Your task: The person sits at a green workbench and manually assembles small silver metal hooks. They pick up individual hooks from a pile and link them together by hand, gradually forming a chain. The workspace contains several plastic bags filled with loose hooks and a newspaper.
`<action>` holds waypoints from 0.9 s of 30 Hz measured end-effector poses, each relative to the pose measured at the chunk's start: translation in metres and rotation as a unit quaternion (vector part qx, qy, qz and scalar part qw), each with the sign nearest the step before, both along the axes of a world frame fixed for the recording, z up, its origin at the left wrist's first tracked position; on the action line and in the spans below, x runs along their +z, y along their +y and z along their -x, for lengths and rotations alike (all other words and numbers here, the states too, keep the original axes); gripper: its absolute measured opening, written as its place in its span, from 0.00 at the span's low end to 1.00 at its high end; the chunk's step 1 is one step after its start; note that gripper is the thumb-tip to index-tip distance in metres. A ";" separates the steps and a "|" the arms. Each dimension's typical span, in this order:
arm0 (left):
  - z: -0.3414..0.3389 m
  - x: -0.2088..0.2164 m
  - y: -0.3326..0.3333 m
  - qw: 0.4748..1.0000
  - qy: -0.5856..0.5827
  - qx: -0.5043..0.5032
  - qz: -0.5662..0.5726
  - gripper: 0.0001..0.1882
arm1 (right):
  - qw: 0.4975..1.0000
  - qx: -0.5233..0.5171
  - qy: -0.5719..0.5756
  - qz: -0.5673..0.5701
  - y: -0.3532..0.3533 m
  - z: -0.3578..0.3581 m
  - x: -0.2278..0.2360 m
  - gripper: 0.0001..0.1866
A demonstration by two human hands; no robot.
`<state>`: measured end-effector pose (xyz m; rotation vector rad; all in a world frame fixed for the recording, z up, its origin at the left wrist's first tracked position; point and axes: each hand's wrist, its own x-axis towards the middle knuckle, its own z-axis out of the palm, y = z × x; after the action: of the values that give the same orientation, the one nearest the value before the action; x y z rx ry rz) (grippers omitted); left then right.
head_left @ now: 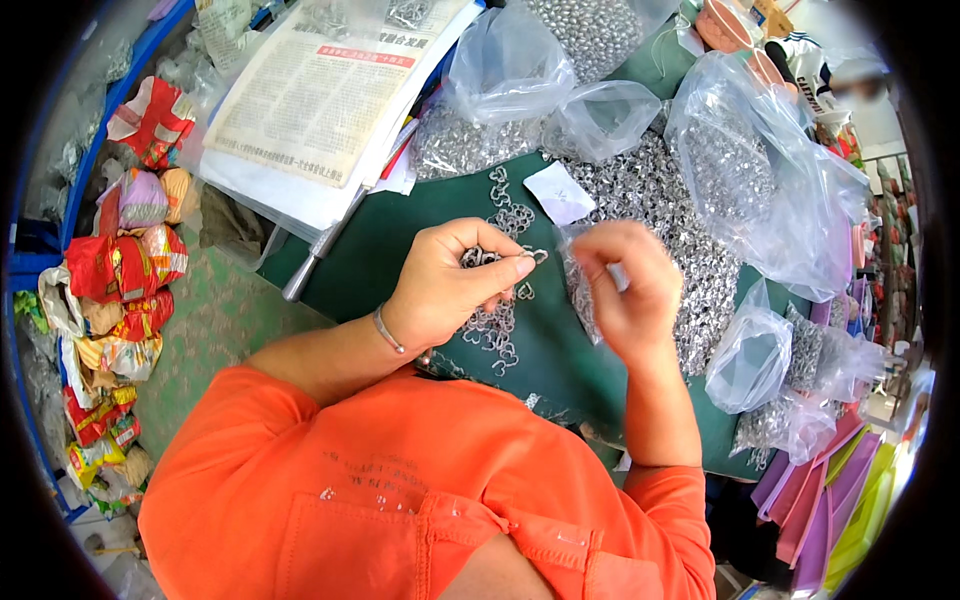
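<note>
While the left hand (455, 275) is pinching a small, shiny, heart-shaped metal link (537, 256) between thumb and forefinger, its other fingers are curling around a bunch of similar linked pieces. One smooth metal bracelet (388, 328) is circling that wrist. Just beside it, the right hand (635, 285) is blurring, its fingers bending toward the thumb and leaving a narrow gap; whether it is gripping anything, I cannot tell.

The linked metal hearts (490, 335) are lying on the green desk (375, 235) beneath the left hand, trailing out above and below it; they are overlapping too much for a count. To the right, a broad heap of loose, glinting metal pieces (690, 235) is spreading, far too many to number. One creased white paper scrap (558, 193) is resting at its left edge.

Farther out, at least five clear, wrinkled plastic bags are surrounding the heap; one large bag (740, 170) is leaning over its right side, and another at the top is holding round silvery beads (590, 30). One printed newspaper sheet (325, 110) is lying at upper left, near one slim metal rod (318, 255).
</note>
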<state>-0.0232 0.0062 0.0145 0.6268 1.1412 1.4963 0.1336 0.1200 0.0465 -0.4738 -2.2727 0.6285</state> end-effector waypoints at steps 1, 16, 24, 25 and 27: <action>0.000 0.000 0.001 1.000 0.001 0.004 0.006 0.03 | 0.998 -0.051 0.003 0.023 0.006 0.003 0.008 0.08; -0.001 -0.006 0.002 0.999 0.030 0.013 -0.010 0.04 | 0.975 -0.022 -0.028 0.221 0.012 0.007 0.019 0.07; -0.008 -0.009 0.004 0.975 0.191 0.004 -0.113 0.04 | 0.940 -0.010 0.086 0.330 -0.036 -0.012 -0.012 0.12; -0.008 -0.010 0.003 0.970 0.206 0.009 -0.126 0.04 | 0.936 -0.008 0.099 0.338 -0.037 -0.013 -0.014 0.12; -0.009 -0.009 0.002 0.962 0.231 0.015 -0.145 0.05 | 0.933 -0.001 0.114 0.342 -0.040 -0.015 -0.018 0.12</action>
<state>-0.0141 0.0083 0.0055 1.2132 1.2903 1.6029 0.1489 0.0805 0.0284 -0.6845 -1.7879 1.4067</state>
